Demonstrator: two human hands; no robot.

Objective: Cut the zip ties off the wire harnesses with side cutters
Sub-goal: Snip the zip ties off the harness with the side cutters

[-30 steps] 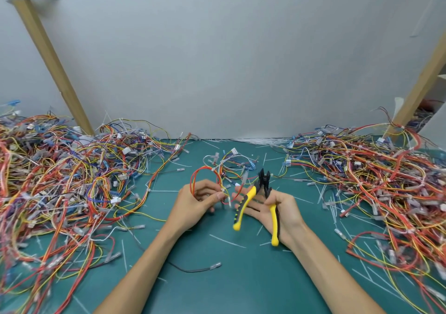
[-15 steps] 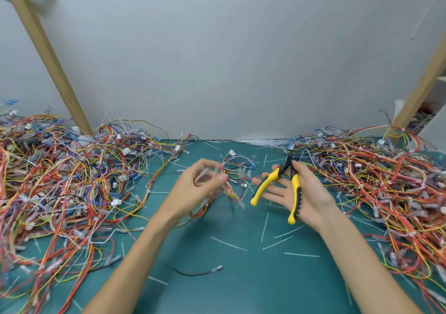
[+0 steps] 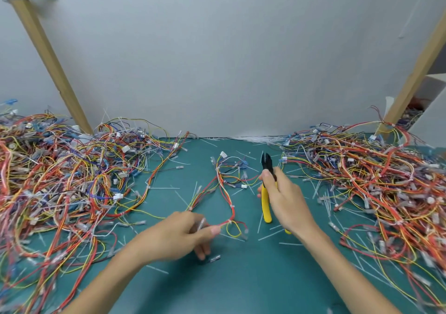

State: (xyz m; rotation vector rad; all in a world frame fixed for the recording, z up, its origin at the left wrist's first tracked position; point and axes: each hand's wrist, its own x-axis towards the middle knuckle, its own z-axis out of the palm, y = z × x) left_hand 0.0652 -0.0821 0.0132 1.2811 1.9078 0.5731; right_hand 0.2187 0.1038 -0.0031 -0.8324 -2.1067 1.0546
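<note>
We note the left hand (image 3: 178, 235), blurred, pinching one end of a wire harness (image 3: 232, 211) that lies on the green table (image 3: 241, 282) between the hands. The right hand (image 3: 286, 200) grips the yellow-handled side cutters (image 3: 265, 202), black tips pointing away. A left heap (image 3: 60, 181) and a right heap (image 3: 374, 181) of harnesses flank the work.

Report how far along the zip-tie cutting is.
Done: cut tie strips litter the mat. In hand: left hand pinches a harness bearing white ties; right hand holds the side cutters, away from it. Left: harness piles on both sides; which are finished, I cannot tell.
</note>
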